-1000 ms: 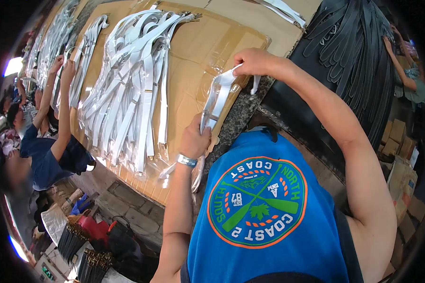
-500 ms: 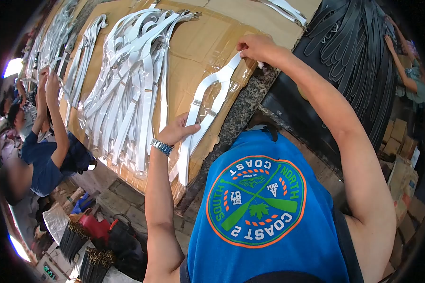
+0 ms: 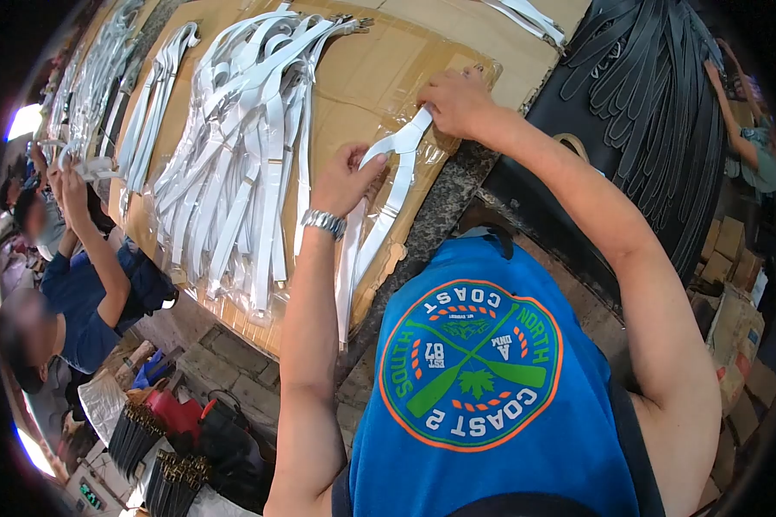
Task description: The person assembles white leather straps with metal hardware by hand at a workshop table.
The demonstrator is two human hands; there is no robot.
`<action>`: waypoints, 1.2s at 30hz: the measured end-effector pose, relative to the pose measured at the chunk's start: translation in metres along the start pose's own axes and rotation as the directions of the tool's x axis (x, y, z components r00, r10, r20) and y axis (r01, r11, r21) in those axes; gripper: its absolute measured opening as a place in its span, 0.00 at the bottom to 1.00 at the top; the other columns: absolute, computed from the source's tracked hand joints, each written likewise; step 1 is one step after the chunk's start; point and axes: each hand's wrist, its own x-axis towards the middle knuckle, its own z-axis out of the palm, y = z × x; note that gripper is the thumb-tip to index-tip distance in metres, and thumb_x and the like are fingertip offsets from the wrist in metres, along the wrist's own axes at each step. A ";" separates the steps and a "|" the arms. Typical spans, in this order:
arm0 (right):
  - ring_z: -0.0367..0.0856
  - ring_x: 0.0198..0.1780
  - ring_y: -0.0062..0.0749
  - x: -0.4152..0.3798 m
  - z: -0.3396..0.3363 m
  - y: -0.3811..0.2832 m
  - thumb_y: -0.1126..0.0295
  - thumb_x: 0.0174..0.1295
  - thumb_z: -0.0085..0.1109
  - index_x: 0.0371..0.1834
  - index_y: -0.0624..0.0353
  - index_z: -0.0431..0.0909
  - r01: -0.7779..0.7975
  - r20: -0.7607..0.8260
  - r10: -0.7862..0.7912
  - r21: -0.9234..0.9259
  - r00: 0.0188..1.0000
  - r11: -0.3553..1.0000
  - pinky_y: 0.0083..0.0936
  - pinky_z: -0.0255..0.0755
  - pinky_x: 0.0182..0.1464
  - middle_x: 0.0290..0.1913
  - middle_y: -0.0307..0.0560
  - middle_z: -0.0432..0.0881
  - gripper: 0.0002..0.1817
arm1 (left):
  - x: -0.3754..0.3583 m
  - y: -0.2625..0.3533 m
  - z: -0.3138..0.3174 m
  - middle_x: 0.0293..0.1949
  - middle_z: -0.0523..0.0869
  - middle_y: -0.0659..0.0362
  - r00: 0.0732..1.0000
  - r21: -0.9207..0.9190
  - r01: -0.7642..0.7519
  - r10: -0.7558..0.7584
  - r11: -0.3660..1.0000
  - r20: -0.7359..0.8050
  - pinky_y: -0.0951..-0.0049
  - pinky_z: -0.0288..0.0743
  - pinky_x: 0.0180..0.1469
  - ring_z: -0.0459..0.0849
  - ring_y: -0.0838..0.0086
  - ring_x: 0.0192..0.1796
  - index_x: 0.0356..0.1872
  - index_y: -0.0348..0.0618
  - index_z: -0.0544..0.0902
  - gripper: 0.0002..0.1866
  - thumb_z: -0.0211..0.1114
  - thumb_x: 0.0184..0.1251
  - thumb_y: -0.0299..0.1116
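A pair of white Y-shaped suspenders (image 3: 408,136) lies over the near right edge of the cardboard, its two straps trailing down toward me. My right hand (image 3: 459,103) pinches its single end at the top. Closed around one strap just below the fork is my left hand (image 3: 345,179), with a metal watch on the wrist. The other strap runs free to the right of that hand. Left of my hands, a large heap of white suspenders (image 3: 241,172) rests on clear plastic, metal clips at its top end.
Taped cardboard (image 3: 362,82) covers the stone-edged table (image 3: 444,194). Black straps (image 3: 647,112) are heaped on a dark surface at right. At left, another person (image 3: 86,284) handles white straps. Bundles of black straps with brass-coloured clips (image 3: 181,474) stand lower left, and boxes (image 3: 729,336) at right.
My left hand has moved up the strap to just below the fork. My right hand has shifted slightly down and left, still holding the end. The other person's hands have lowered leftward.
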 end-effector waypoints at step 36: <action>0.65 0.68 0.37 -0.014 0.005 -0.022 0.63 0.59 0.60 0.37 0.47 0.82 -0.008 0.128 -0.047 0.397 0.991 0.918 0.53 0.52 0.65 0.59 0.36 0.75 0.06 | 0.024 0.018 0.001 0.34 0.87 0.58 0.904 -0.322 0.233 -0.083 0.918 0.419 0.77 0.80 0.38 0.86 0.78 0.34 0.42 0.30 0.85 0.13 0.67 0.68 0.34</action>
